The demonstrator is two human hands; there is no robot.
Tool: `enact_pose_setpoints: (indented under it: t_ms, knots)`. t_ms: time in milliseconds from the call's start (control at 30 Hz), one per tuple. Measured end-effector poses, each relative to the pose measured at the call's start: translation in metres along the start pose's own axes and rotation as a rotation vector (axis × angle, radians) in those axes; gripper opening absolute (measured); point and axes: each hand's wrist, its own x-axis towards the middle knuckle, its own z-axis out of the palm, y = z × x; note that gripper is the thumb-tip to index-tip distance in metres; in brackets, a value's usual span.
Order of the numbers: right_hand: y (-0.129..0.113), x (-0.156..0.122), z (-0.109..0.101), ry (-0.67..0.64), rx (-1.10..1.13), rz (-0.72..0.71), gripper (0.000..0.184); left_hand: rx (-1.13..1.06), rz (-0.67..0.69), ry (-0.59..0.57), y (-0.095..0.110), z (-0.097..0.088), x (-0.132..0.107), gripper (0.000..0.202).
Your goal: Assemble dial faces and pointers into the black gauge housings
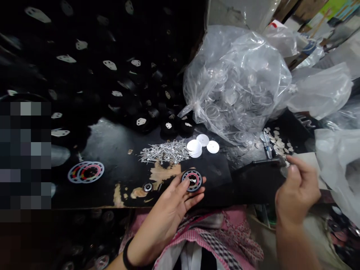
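Note:
My left hand (180, 197) holds a round gauge (192, 180), its thumb on the dial and its fingers behind the dark rim. The dial has a red arc and a pale piece at its centre. At the right, my right hand (298, 187) is slightly blurred, with the index finger stretched out, the thumb near it and the other fingers curled. No held thing shows in it. Its fingertips are close to a black-handled tool (264, 162) and a clear round disc (284, 171); whether they touch is unclear. Small flat metal pieces (277, 140) lie just beyond.
A heap of thin metal pins (165, 152) lies mid-bench beside white discs (194, 147). Printed dials (86, 172) overlap at the left; a small round part (147, 186) sits near the edge. Behind are a bag of clear rings (233, 86) and many black housings (140, 122).

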Motion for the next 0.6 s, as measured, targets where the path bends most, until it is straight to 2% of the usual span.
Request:
enact_pose_setpoints:
  t_ms: [33, 100, 167, 233, 300, 367, 433, 500, 600]
  knots:
    - [0.013, 0.005, 0.002, 0.035, 0.045, 0.115, 0.027, -0.024, -0.048, -0.001, 0.0, 0.003, 0.002, 0.027]
    - [0.035, 0.012, 0.012, -0.015, 0.228, 0.286, 0.031, -0.064, -0.13, 0.029, 0.0, 0.009, 0.006, 0.03]
    - [0.047, 0.015, 0.026, -0.052, 0.382, 0.37, 0.029, -0.087, -0.161, 0.056, -0.001, 0.012, 0.009, 0.032]
    - [0.046, 0.017, 0.036, -0.034, 0.46, 0.402, 0.023, -0.102, -0.15, 0.056, -0.002, 0.013, 0.011, 0.03]
    - [0.03, 0.019, 0.041, -0.03, 0.565, 0.423, 0.015, -0.112, -0.138, 0.063, -0.003, 0.012, 0.013, 0.027]
    - [0.001, 0.018, 0.042, -0.091, 0.746, 0.435, 0.014, -0.114, -0.133, 0.082, -0.005, 0.011, 0.015, 0.023]
    - [-0.033, 0.012, 0.044, -0.242, 0.937, 0.41, 0.02, -0.109, -0.127, 0.095, -0.006, 0.01, 0.017, 0.021]
    - [-0.063, 0.001, 0.049, -0.455, 1.093, 0.341, 0.026, -0.107, -0.114, 0.081, -0.008, 0.008, 0.018, 0.019]
    - [-0.087, -0.017, 0.06, -0.666, 1.169, 0.281, 0.027, -0.122, -0.087, 0.01, -0.01, 0.005, 0.02, 0.016]
